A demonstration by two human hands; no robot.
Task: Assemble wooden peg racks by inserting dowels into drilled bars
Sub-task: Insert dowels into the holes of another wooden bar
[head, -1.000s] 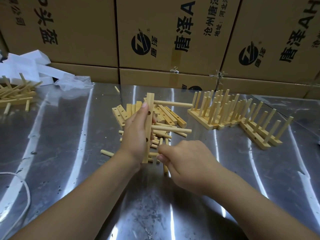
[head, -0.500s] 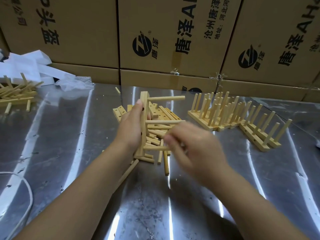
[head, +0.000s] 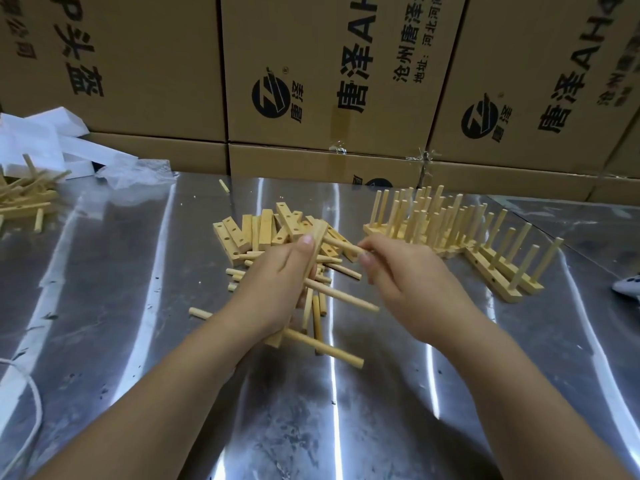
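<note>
My left hand (head: 277, 285) grips a drilled wooden bar (head: 316, 245) that stands nearly upright over the table. Three dowels stick out of the bar to the right, the lowest one (head: 325, 347) near the table. My right hand (head: 405, 271) pinches the tip of the top dowel (head: 341, 245) by the bar's upper end. Behind my hands lies a pile of loose drilled bars (head: 242, 233) and short dowels (head: 239, 271).
Finished peg racks (head: 450, 230) stand in a row at the right. More wooden parts (head: 24, 199) lie at the far left beside white foam pieces (head: 41, 140). Cardboard boxes (head: 311, 81) wall off the back of the metal table (head: 104, 306). A white cord (head: 31, 410) lies at the left edge.
The bar in my left hand has tilted, so its dowels now point down to the right. My right hand has risen from the lowest dowel to the top one.
</note>
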